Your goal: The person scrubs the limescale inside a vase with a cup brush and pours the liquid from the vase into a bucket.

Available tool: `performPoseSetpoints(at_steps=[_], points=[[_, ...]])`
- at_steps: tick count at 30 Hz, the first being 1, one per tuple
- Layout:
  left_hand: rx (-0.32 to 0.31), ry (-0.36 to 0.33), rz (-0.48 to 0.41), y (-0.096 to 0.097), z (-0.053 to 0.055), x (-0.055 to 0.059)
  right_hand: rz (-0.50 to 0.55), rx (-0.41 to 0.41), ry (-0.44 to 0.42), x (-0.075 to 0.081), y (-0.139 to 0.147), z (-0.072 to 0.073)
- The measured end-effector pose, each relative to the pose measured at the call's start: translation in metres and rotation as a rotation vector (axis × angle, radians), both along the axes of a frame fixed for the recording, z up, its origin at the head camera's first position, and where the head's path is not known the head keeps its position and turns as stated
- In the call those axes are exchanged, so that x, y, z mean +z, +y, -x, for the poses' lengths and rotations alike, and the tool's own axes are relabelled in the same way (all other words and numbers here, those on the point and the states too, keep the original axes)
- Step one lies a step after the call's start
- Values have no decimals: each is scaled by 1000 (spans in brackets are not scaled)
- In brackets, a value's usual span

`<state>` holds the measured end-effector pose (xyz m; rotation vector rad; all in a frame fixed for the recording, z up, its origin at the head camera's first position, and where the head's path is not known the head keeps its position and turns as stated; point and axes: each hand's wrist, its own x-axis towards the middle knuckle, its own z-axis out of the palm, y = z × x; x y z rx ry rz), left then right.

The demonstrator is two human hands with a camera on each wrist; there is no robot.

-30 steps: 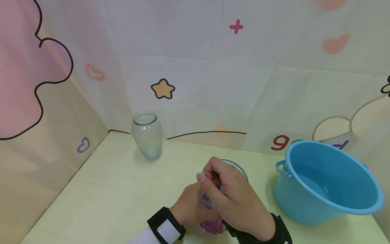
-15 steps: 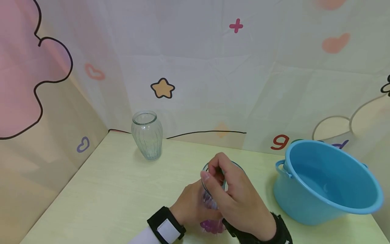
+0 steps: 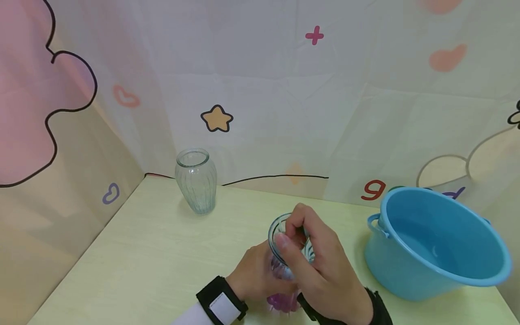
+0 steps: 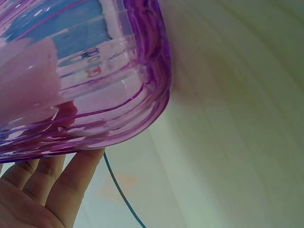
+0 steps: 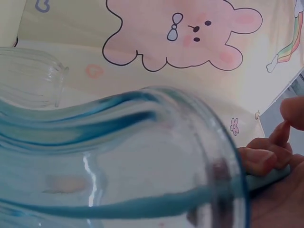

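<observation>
My left hand wraps round a ribbed glass vase, clear with a bluish rim and a purple base. In the left wrist view its fingers lie along the purple glass. My right hand is at the vase's mouth with fingers curled. In the right wrist view it grips a slim light-blue handle, which runs on behind the blue-tinted glass. Through the purple wall shows a pale, soft-edged lump; I cannot tell whether it belongs to the handle.
A second clear ribbed vase stands upright at the back left of the pale wooden table. On the right sits a large blue bucket with its wide mouth upward. A printed cloth hangs behind the table.
My right hand has shifted slightly rightward over the vase's mouth, and more of the rim's left side shows. The left hand and vase stay in nearly the same place.
</observation>
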<state>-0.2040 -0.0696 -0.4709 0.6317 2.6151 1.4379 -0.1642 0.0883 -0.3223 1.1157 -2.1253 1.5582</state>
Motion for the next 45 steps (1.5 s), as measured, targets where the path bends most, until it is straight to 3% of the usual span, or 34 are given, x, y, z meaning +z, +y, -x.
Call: performPoseSetpoints(at_steps=[6, 14, 19, 25, 31, 37, 45], points=[[-2, -15, -24, 0, 0, 1, 109, 20, 74, 4, 1, -6], [6, -10, -25, 2, -1, 4, 316, 55, 205, 0, -2, -3], [6, -32, -25, 3, -1, 3, 349, 41, 228, -1, -3, -3], [-9, 7, -24, 1, 0, 1, 289, -1, 216, 2, -2, -6], [-11, 69, -19, 0, 1, 0, 151, -56, 128, 6, 0, -8], [-19, 27, -43, 0, 0, 1, 20, -94, -10, 6, 1, -5], [-8, 40, -18, -2, -1, 1, -55, -94, -54, 1, 0, 3]])
